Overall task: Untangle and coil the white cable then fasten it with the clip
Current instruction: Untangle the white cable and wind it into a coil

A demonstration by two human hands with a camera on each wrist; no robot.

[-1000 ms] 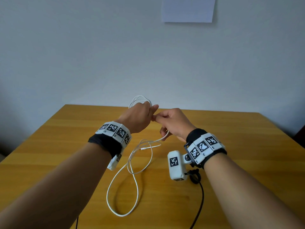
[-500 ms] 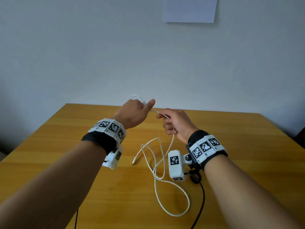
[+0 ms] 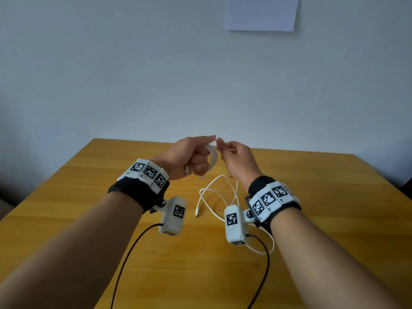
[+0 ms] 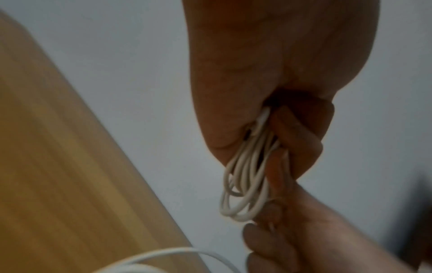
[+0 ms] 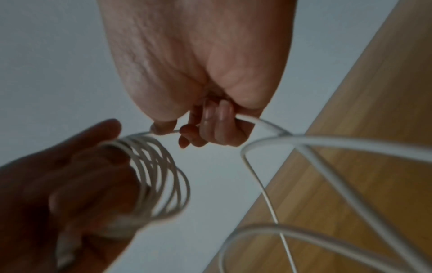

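Hands drawn together again, left hand (image 3: 189, 159) fingers gripping coiled white cable (image 3: 213, 158), right hand (image 3: 236, 161) pinching strand

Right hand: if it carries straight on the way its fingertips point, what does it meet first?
The right hand points toward the left hand. It would likely meet the coiled white cable held there first, then the fingers behind it. The gap looks slight, though depth is unclear.

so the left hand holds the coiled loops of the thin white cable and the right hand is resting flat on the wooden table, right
Not quite. The left hand does hold the coiled loops of the thin white cable, but the right hand is raised above the wooden table, pinching the cable. The right wrist view shows it.
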